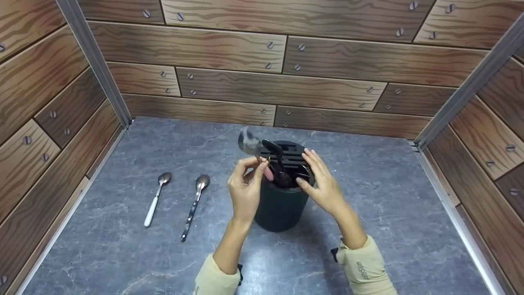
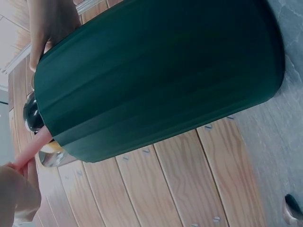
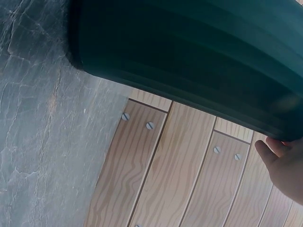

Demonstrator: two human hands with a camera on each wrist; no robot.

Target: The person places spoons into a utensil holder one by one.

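Observation:
A dark green utensil holder (image 1: 282,211) with a black slotted top stands upright on the table. Black utensils (image 1: 273,148) stick out of its top. My left hand (image 1: 245,190) is at the holder's left rim and pinches a thin utensil with a pink handle (image 1: 268,173). In the left wrist view, that pink handle (image 2: 33,149) runs from the fingers to the holder's rim. My right hand (image 1: 325,190) rests on the right side of the rim, fingers extended; in the right wrist view the fingertips (image 3: 266,152) touch the holder's edge.
To the left lie a spoon with a white handle (image 1: 151,211) and a spoon with a black-and-white patterned handle (image 1: 190,217). A shiny rounded piece (image 1: 248,141) shows behind the left hand; its kind is unclear. Wood-patterned walls (image 1: 229,49) enclose the grey marbled table (image 1: 123,254).

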